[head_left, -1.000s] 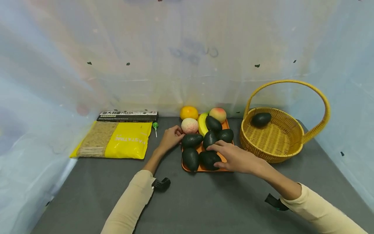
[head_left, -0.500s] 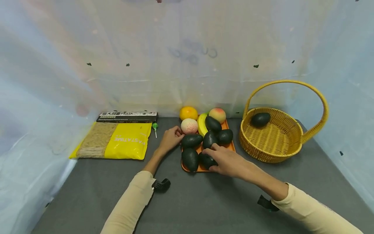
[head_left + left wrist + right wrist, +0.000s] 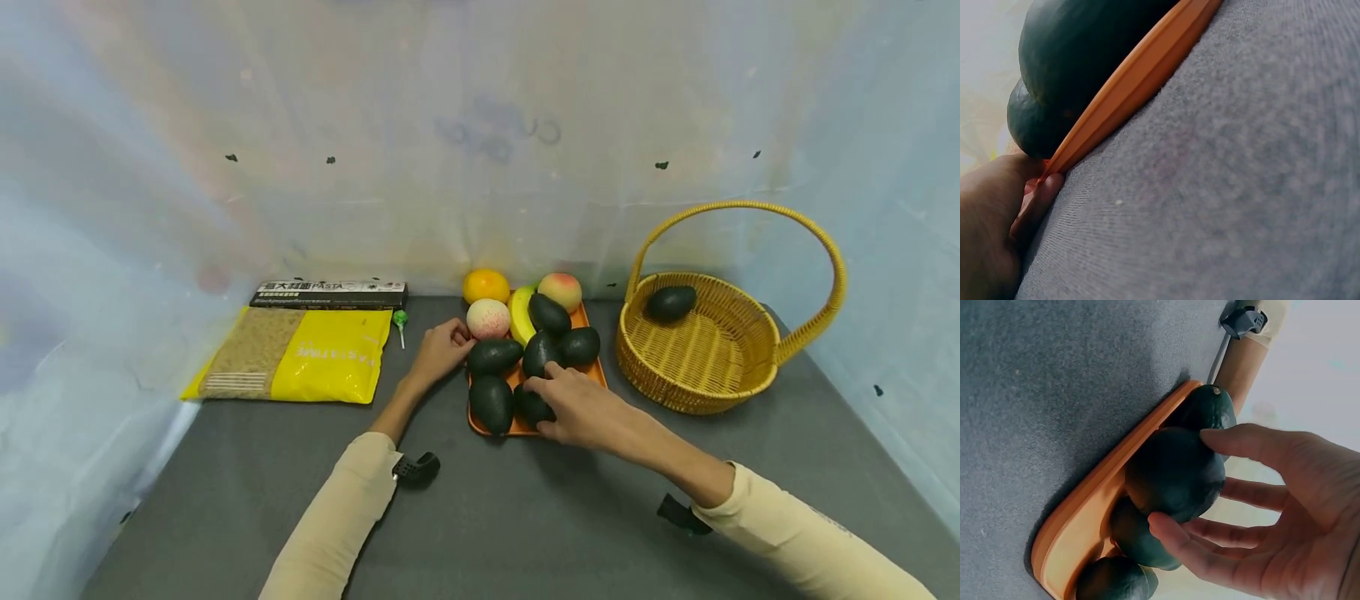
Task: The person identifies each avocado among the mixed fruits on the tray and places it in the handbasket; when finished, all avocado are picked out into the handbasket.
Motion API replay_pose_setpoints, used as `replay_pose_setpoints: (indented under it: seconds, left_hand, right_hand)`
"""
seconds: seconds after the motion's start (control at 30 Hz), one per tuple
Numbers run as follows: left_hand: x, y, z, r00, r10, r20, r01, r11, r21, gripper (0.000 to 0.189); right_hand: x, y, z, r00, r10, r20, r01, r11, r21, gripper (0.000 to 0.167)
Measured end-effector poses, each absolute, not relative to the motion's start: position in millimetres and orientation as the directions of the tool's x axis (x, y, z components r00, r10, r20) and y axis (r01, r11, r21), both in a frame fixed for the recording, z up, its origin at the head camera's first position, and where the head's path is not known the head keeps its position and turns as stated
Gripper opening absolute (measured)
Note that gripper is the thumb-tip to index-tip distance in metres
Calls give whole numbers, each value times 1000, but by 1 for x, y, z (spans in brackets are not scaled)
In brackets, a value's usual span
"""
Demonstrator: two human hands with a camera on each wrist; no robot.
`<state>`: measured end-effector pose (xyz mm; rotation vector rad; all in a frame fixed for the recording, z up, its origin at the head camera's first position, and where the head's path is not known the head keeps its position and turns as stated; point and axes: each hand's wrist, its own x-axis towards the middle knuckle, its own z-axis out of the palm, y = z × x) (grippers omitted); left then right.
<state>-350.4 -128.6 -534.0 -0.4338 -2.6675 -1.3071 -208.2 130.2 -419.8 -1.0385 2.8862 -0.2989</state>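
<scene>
Avocado [image 3: 1175, 475] at the near edge of the orange tray [image 3: 1085, 506] is in the right hand [image 3: 581, 408]: the thumb curls under one side and the fingers [image 3: 1254, 447] wrap over the other, so the grip is closed round it, though it seems not yet lifted off the tray. Judging by how things lie, the moving of avocados is at an early stage: one avocado in the basket [image 3: 670, 303] already lies inside the wicker basket [image 3: 750, 379] to the right, while five more dark avocados remain on the tray beside the held one. The left hand [image 3: 441, 353] rests at the tray's far left edge, fingers curled against its rim [image 3: 1129, 87], apparently steadying it. On the tray's far end sit a banana [image 3: 519, 314] and two peaches; an orange [image 3: 485, 286] lies behind on the desk [image 3: 525, 517], and a yellow packet [image 3: 300, 365] lies well to the left.
</scene>
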Motion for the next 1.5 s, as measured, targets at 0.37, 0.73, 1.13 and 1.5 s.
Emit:
replay_pose_setpoints:
  seconds: [0.37, 0.73, 1.13, 1.5]
  left_hand:
    - [-347, -131, -531, -950, 192, 247, 313, 586, 748, 19]
    - [-351, -128, -529, -947, 185, 262, 320, 598, 735, 20]
    - [-348, -130, -530, -947, 185, 262, 320, 593, 739, 18]
    - [-348, -128, -530, -944, 194, 266, 329, 596, 733, 19]
  right_hand:
    - [-204, 139, -396, -792, -610, 26, -597, 765, -240, 45]
    - [-212, 178, -353, -844, -513, 158, -536, 788, -303, 43]
    - [-222, 238, -312, -923, -335, 192, -384, 849, -363, 49]
    - [-252, 291, -284, -978, -199, 55, -206, 930, -305, 65]
